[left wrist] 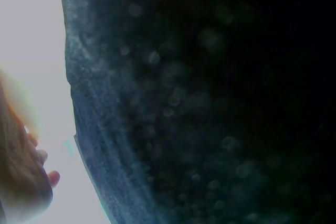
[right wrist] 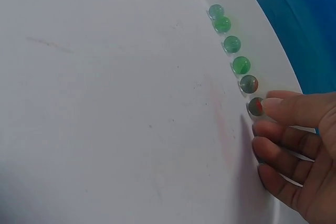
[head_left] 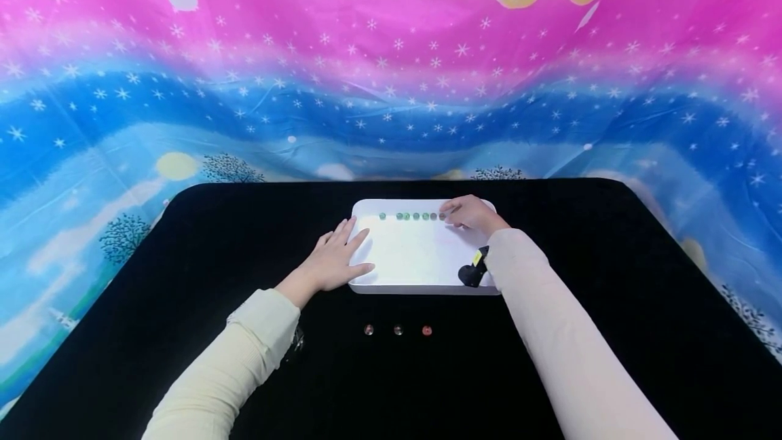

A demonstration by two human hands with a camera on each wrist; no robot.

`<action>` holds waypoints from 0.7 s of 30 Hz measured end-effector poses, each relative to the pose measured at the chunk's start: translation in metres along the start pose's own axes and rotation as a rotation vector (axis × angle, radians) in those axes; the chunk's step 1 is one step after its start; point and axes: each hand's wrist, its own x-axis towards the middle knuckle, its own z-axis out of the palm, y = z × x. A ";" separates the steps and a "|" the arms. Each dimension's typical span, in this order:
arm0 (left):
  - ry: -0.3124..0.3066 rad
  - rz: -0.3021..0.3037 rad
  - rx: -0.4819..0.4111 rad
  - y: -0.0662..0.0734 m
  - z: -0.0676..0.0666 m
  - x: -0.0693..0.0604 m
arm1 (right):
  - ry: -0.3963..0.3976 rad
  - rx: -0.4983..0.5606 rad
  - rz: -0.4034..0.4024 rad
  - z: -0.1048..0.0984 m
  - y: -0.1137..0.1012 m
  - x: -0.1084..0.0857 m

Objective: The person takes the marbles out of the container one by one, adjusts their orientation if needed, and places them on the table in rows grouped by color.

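A white tray (head_left: pixel 403 257) lies on the black table. Along its far wall runs a row of several glass marbles (head_left: pixel 417 216), mostly green. At the right end of that row, my right hand (head_left: pixel 470 214) pinches a dark marble with a red streak (right wrist: pixel 255 106); its thumb and index finger are on the marble and the other fingers are curled. My left hand (head_left: pixel 332 257) rests on the tray's left rim, fingers spread. Part of this hand (left wrist: pixel 23 166) shows at the lower left of the left wrist view, which is mostly dark and blurred.
Three marbles lie spaced out on the black table in front of the tray: a left one (head_left: pixel 369 330), a middle one (head_left: pixel 398 330) and a reddish one (head_left: pixel 427 331). A black wrist device (head_left: pixel 473 270) is at the right wrist. A patterned cloth (head_left: pixel 391 87) hangs behind the table.
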 end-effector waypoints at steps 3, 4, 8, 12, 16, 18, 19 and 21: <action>-0.002 -0.004 -0.007 0.000 0.000 0.000 | 0.011 -0.020 0.012 0.001 -0.001 0.000; -0.001 -0.003 -0.009 0.000 0.000 0.000 | 0.013 -0.025 0.015 0.001 -0.002 -0.001; 0.004 -0.002 -0.008 0.000 0.000 0.000 | 0.025 -0.025 0.028 0.003 -0.004 -0.001; 0.003 -0.003 -0.010 -0.001 0.001 0.000 | 0.039 -0.041 0.018 0.004 -0.005 -0.002; -0.002 -0.004 -0.015 -0.001 0.001 0.001 | 0.052 -0.062 -0.006 0.005 -0.005 -0.003; -0.003 -0.001 -0.011 -0.001 0.002 0.001 | 0.054 -0.076 -0.022 0.005 -0.004 -0.003; -0.002 0.000 -0.009 -0.002 0.002 0.001 | 0.054 -0.086 -0.033 0.005 -0.004 -0.002; -0.001 0.001 -0.006 -0.002 0.002 0.001 | 0.050 -0.107 -0.047 0.005 -0.003 -0.002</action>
